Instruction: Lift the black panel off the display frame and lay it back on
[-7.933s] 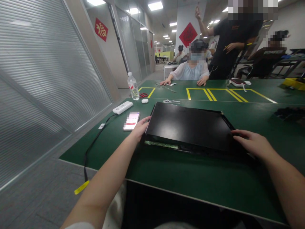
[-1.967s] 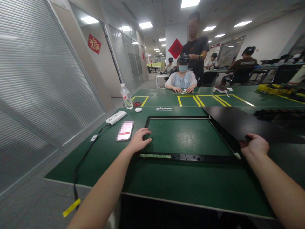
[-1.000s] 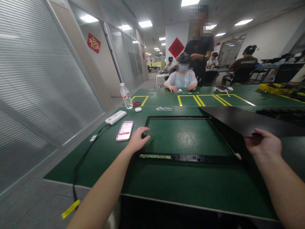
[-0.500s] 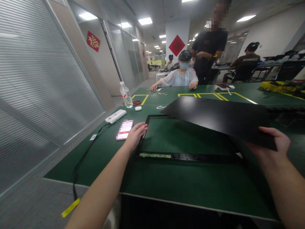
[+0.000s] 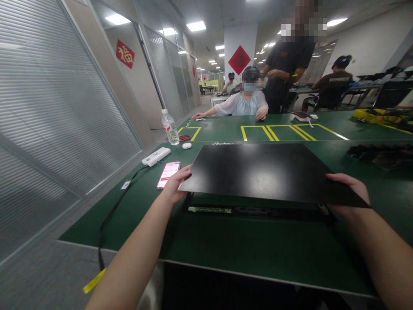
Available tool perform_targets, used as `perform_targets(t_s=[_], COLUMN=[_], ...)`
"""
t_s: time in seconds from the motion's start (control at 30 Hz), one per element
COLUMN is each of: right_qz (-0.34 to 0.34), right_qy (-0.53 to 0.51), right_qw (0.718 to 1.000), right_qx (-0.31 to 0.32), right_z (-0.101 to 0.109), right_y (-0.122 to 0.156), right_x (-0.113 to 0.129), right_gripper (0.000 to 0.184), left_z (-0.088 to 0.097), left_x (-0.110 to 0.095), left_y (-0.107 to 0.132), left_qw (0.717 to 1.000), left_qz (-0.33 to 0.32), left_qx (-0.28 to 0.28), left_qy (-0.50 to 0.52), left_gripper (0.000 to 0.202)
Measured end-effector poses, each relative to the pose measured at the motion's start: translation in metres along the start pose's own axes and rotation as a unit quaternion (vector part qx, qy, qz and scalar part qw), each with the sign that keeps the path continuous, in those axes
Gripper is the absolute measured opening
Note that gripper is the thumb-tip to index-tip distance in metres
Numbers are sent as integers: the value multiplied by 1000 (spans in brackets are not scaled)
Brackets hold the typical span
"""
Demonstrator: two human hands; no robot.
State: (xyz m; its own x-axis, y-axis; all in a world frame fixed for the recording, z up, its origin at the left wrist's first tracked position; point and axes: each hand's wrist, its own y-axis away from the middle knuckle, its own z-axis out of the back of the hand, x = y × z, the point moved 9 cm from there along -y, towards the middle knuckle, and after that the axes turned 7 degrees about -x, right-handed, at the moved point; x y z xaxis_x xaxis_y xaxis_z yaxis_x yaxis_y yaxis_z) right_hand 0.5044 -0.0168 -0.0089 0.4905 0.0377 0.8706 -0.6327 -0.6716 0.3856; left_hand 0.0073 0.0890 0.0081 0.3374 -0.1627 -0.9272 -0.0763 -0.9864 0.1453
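A thin, glossy black panel (image 5: 258, 172) is held nearly level above a black rectangular frame (image 5: 274, 213). My right hand (image 5: 353, 193) grips its right edge, thumb on top and fingers underneath. At the panel's left edge, my left hand (image 5: 177, 184) is closed on it, some fingers hidden behind. Most of the frame is covered by the panel; only its near bar shows, with a green circuit strip (image 5: 209, 210) along the left part.
Left of the panel are a phone (image 5: 168, 174), a white power bank (image 5: 156, 156) with a black strap, a white earbud case (image 5: 186, 146), red scissors (image 5: 185, 138) and a water bottle (image 5: 170, 127). A seated person (image 5: 247, 101) faces me across the green table (image 5: 251, 245).
The panel has swung left and levelled over the frame. My left hand has gone from the frame's left side to the panel's left edge. The seated person's hand has shifted left.
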Motion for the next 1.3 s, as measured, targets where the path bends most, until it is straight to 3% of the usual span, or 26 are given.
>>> perform_targets(t_s=[0.1,0.27,0.53,0.77,1.1,1.3], right_qz=[-66,-104,-34,52,56,83], right_qy=[40,140,165,219,250,260], right_qw=[996,978,979,973,966,962], right_qx=[50,110,115,55,43,14], right_z=[-12,-23,-25,-16,-23,-18], right_y=[9,17,3,-4,10,4], right_x=[-16,-29,-21,-7,-5,-1], right_gripper=[26,30,22,28,21,18], left_z=[5,15,11,8,10,5], left_x=[-9,-20,-26,-27,-27,-23], left_y=[0,-2,5,7,7,3], left_qw=[999,993,991,991,989,990], left_qz=[-37,-80,-99,-113,-129,-139], left_qx=[-22,-52,-74,-70,-69,-33], left_qy=[25,66,58,35,29,-3], left_gripper=[37,30,37,36,38,54])
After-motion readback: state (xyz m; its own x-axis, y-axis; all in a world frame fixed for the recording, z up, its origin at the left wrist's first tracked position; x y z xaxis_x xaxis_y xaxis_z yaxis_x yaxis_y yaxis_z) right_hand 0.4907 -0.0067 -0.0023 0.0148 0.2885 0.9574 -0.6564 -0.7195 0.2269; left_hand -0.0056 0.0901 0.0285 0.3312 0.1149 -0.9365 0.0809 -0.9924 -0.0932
